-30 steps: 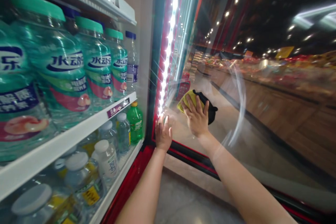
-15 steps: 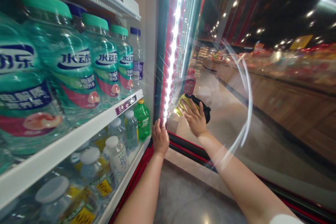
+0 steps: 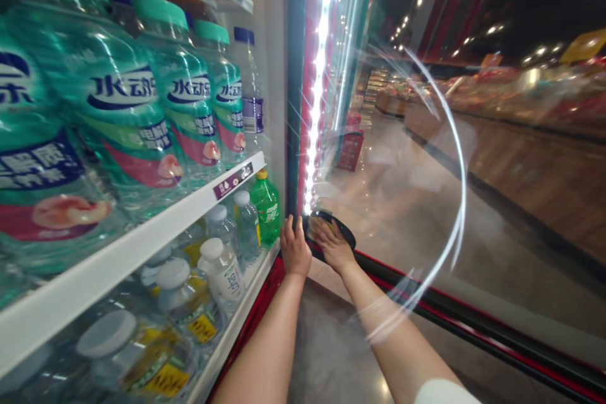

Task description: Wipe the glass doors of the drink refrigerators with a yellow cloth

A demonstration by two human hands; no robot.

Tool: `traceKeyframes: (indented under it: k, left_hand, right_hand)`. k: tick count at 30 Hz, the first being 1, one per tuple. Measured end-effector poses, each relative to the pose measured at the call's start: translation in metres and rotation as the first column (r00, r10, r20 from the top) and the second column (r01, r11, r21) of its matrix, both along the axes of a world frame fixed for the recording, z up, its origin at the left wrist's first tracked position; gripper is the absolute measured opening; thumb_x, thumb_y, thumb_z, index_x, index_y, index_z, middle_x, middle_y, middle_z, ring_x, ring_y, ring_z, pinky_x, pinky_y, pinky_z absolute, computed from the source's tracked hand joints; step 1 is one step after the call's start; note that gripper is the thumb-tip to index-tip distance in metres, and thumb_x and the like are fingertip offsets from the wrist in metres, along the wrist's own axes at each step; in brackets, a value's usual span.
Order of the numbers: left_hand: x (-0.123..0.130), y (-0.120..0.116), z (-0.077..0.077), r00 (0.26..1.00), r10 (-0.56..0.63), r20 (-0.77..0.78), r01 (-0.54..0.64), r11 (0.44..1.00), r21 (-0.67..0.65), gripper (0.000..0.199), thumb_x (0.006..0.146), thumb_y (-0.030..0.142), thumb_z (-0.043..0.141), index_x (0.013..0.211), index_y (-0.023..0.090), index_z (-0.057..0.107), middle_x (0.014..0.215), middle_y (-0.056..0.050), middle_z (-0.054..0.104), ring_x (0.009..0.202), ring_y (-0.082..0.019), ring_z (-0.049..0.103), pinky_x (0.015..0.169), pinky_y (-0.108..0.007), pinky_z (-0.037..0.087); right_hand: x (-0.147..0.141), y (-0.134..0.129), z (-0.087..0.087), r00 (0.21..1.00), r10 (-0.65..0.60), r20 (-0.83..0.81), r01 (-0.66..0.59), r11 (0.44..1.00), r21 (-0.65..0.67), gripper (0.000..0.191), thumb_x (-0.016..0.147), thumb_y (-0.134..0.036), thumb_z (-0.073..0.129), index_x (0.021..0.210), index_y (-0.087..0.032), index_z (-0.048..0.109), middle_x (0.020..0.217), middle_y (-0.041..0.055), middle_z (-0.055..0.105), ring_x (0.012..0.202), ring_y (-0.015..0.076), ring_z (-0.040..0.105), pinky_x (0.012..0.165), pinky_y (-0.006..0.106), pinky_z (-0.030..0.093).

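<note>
My right hand presses a black-and-yellow cloth against the low inner corner of the glass door, its fingers spread over the cloth. Much of the cloth is hidden under the hand or dark against the door's frame. Close beside it, my left hand rests upright at the foot of the lit LED strip, fingertips against the frame and slightly apart. No separate thing shows in that hand. Just left of it, a green bottle with a yellow cap stands at the lower shelf's end.
Teal-capped drink bottles line the upper shelf at left, and white-capped bottles stand below. The door's dark-and-red bottom rail runs to the lower right. Curved light reflections cross the glass, with a shop aisle behind it.
My right hand and the cloth have slid down and left across the glass to the bottom corner. My left hand stays at the frame. The view has shifted slightly.
</note>
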State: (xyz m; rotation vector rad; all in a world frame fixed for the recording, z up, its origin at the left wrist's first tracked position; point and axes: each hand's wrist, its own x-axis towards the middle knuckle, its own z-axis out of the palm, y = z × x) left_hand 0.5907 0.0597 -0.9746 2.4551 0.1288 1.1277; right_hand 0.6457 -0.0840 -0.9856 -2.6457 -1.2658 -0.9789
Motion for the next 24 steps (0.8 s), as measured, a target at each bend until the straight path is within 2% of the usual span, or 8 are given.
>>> traceKeyframes:
  k: [2, 4, 7, 12, 15, 19, 22, 24]
  left_hand:
    - [0.0, 0.0, -0.001, 1.0, -0.017, -0.017, 0.018, 1.0, 0.018, 0.058, 0.089, 0.005, 0.04, 0.145, 0.012, 0.05, 0.153, -0.022, 0.046, 0.147, -0.032, 0.039, 0.117, -0.054, 0.039]
    - [0.0, -0.002, -0.001, 1.0, -0.023, -0.017, 0.024, 0.999, 0.04, 0.056, 0.089, 0.004, 0.04, 0.143, 0.011, 0.052, 0.152, -0.021, 0.047, 0.146, -0.032, 0.04, 0.117, -0.053, 0.04]
    - [0.002, -0.011, 0.001, 1.0, -0.012, 0.005, 0.012, 0.998, 0.066, 0.055, 0.091, 0.005, 0.038, 0.143, 0.012, 0.052, 0.15, -0.02, 0.049, 0.143, -0.031, 0.044, 0.116, -0.052, 0.042]
    - [0.007, -0.037, 0.001, 0.998, -0.062, -0.012, 0.063, 0.991, 0.114, 0.058, 0.094, 0.007, 0.038, 0.15, 0.014, 0.046, 0.153, -0.02, 0.048, 0.147, -0.03, 0.041, 0.12, -0.052, 0.038]
    - [0.009, -0.054, 0.001, 0.993, -0.1, -0.058, 0.108, 0.982, 0.155, 0.06, 0.095, 0.008, 0.038, 0.154, 0.016, 0.041, 0.16, -0.017, 0.041, 0.152, -0.028, 0.033, 0.124, -0.052, 0.033]
    - [0.012, -0.075, 0.004, 0.987, -0.127, -0.1, 0.143, 0.975, 0.168, 0.063, 0.096, 0.012, 0.04, 0.158, 0.013, 0.032, 0.164, -0.018, 0.034, 0.155, -0.029, 0.026, 0.126, -0.054, 0.026]
    - [0.015, -0.088, 0.008, 0.99, -0.124, -0.07, 0.133, 0.982, 0.138, 0.067, 0.096, 0.014, 0.041, 0.161, 0.013, 0.023, 0.164, -0.019, 0.032, 0.154, -0.029, 0.027, 0.127, -0.056, 0.022]
    - [0.017, -0.093, 0.012, 0.99, -0.138, -0.016, 0.139, 0.979, 0.15, 0.066, 0.097, 0.014, 0.041, 0.161, 0.015, 0.025, 0.164, -0.018, 0.034, 0.154, -0.029, 0.028, 0.127, -0.056, 0.023]
  right_hand:
    - [-0.001, -0.003, -0.009, 0.999, 0.024, -0.023, -0.025, 0.999, -0.023, 0.045, 0.099, -0.013, 0.047, 0.141, -0.022, 0.058, 0.157, 0.0025, 0.047, 0.152, 0.017, 0.032, 0.131, 0.047, 0.007]
    - [0.002, -0.007, -0.01, 0.998, 0.048, -0.045, -0.05, 0.997, -0.051, 0.042, 0.099, -0.015, 0.049, 0.138, -0.024, 0.061, 0.155, 0.0013, 0.05, 0.15, 0.0159, 0.036, 0.131, 0.045, 0.012]
    - [0.004, -0.02, -0.003, 0.995, 0.079, -0.065, -0.085, 0.992, -0.095, 0.039, 0.099, -0.015, 0.051, 0.135, -0.027, 0.063, 0.151, -0.0006, 0.055, 0.147, 0.0131, 0.041, 0.13, 0.044, 0.019]
    - [-0.009, -0.06, 0.015, 0.995, 0.094, -0.04, -0.098, 0.988, -0.116, 0.047, 0.1, -0.015, 0.049, 0.147, -0.021, 0.052, 0.159, 0.0032, 0.045, 0.15, 0.0154, 0.036, 0.128, 0.044, 0.028]
    - [-0.022, -0.086, 0.024, 0.996, 0.09, 0.014, -0.087, 0.988, -0.124, 0.047, 0.098, -0.014, 0.05, 0.145, -0.021, 0.054, 0.161, 0.0037, 0.041, 0.15, 0.0175, 0.036, 0.127, 0.045, 0.029]
    - [-0.039, -0.12, 0.032, 0.995, 0.03, 0.097, -0.016, 0.99, -0.143, 0.051, 0.097, -0.012, 0.05, 0.146, -0.025, 0.053, 0.164, -0.0004, 0.036, 0.153, 0.0185, 0.031, 0.129, 0.045, 0.024]
    - [-0.054, -0.15, 0.037, 0.988, -0.03, 0.151, 0.05, 0.99, -0.129, 0.057, 0.096, -0.008, 0.046, 0.15, -0.028, 0.048, 0.165, -0.0043, 0.034, 0.153, 0.0171, 0.03, 0.13, 0.044, 0.019]
    - [-0.062, -0.172, 0.046, 0.985, -0.037, 0.17, 0.061, 0.989, -0.136, 0.059, 0.096, -0.008, 0.045, 0.151, -0.029, 0.047, 0.164, -0.005, 0.035, 0.153, 0.0168, 0.03, 0.13, 0.043, 0.018]
